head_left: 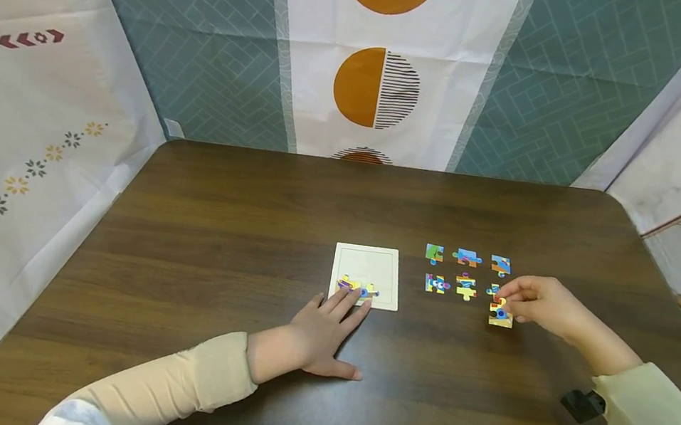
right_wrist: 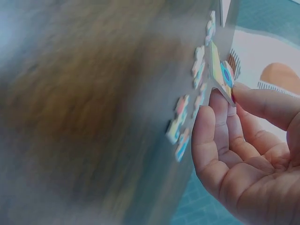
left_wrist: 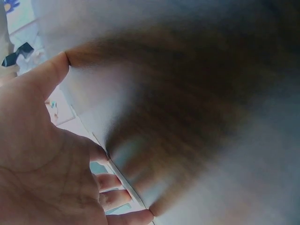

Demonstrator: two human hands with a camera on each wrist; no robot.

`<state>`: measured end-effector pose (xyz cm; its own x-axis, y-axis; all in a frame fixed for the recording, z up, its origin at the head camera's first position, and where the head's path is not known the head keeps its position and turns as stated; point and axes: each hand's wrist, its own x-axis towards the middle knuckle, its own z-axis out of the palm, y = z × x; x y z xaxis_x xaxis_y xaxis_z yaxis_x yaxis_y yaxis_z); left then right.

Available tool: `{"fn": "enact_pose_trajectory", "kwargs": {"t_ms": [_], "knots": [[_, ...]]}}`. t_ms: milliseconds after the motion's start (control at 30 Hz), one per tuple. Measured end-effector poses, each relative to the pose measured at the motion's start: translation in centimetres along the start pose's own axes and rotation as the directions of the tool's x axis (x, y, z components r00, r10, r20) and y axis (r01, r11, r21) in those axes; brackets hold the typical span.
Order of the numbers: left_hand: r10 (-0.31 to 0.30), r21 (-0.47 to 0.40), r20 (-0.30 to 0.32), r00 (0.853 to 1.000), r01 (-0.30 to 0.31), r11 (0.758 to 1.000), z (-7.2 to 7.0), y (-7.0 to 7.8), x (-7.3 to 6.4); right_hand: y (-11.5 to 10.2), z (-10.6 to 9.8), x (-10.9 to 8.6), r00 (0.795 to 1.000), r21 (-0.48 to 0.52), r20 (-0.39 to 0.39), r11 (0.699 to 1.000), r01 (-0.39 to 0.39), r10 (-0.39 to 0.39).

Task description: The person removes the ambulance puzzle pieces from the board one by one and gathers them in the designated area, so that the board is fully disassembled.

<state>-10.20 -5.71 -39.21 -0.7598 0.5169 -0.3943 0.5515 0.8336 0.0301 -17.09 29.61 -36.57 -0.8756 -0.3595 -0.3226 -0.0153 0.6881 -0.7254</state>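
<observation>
My left hand (head_left: 324, 336) lies with spread fingers at the near edge of a small white puzzle tray (head_left: 384, 265). Its fingertips touch the tray's lower border, as the left wrist view also shows, and partly cover a few colourful jigsaw pieces (head_left: 346, 283) along the bottom inside. Off to the right, my right hand (head_left: 550, 308) pinches a jigsaw piece (head_left: 501, 319) between thumb and fingers. In the right wrist view this puzzle piece (right_wrist: 216, 65) is tilted and raised off the table, with blue, yellow and red on it.
Several loose jigsaw pieces (head_left: 467, 257) lie in two rows on the brown table (head_left: 235, 227), between the tray and my right hand. One puzzle piece (head_left: 493, 288) is partly hidden by the right fingers. Patterned cloths (head_left: 224, 68) hang behind and beside the table.
</observation>
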Motion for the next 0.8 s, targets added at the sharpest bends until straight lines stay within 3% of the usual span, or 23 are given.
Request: {"fn": "enact_pose_trajectory", "kwargs": {"t_ms": [267, 800], "knots": [[0.002, -0.008, -0.002, 1.000, -0.002, 1.000, 0.0, -0.1, 0.0, 1.7, 0.1, -0.4, 1.000, -0.019, 0.003, 0.999, -0.029, 0.029], [0.003, -0.015, -0.008, 1.000, -0.004, 1.000, 0.1, -0.1, 0.0, 2.9, 1.1, -0.3, 0.995, -0.135, -0.095, 0.991, 0.013, -0.026]]}}
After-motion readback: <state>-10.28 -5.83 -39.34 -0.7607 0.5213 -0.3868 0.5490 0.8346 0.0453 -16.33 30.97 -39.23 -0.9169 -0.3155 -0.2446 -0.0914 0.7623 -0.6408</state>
